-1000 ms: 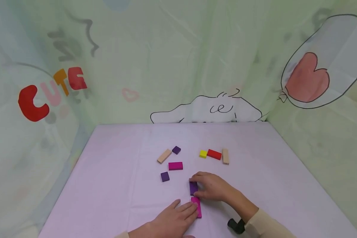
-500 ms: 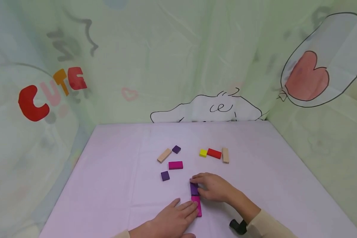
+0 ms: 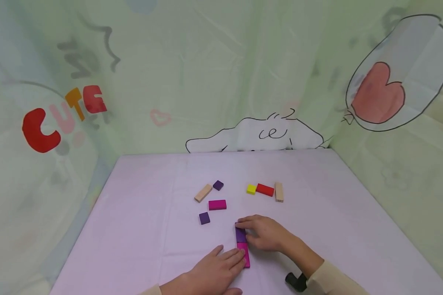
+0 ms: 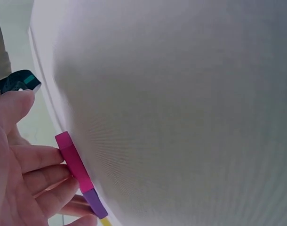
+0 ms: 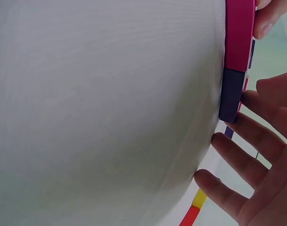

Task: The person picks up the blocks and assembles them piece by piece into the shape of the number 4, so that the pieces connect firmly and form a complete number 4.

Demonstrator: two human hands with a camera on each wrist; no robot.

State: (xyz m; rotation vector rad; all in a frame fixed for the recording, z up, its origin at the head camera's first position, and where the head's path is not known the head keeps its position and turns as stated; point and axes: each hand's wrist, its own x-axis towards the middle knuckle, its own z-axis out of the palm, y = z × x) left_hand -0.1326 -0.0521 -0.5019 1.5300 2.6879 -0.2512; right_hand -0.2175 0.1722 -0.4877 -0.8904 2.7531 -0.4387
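Note:
A pink block (image 3: 245, 254) lies lengthwise on the table, with a purple block (image 3: 240, 234) end to end against its far end. My left hand (image 3: 218, 268), fingers extended, rests its fingertips on the pink block. In the left wrist view these fingers lie along the pink block (image 4: 75, 162). My right hand (image 3: 266, 232) touches the purple block, its fingers reaching over the far end and its thumb near the right side. In the right wrist view two fingertips meet the purple block (image 5: 232, 94), while the thumb appears apart from it.
Farther left lie two dark purple cubes (image 3: 204, 218), a magenta block (image 3: 217, 205) and a wooden block (image 3: 203, 193). Toward the back right are a yellow cube (image 3: 251, 189), a red block (image 3: 265, 189) and another wooden block (image 3: 279, 192). Printed cloth walls (image 3: 221, 82) enclose the table.
My right hand has brought the purple block toward me, closing the small gap to the pink block. Its fingers have loosened around the block. My left hand has stayed on the pink block.

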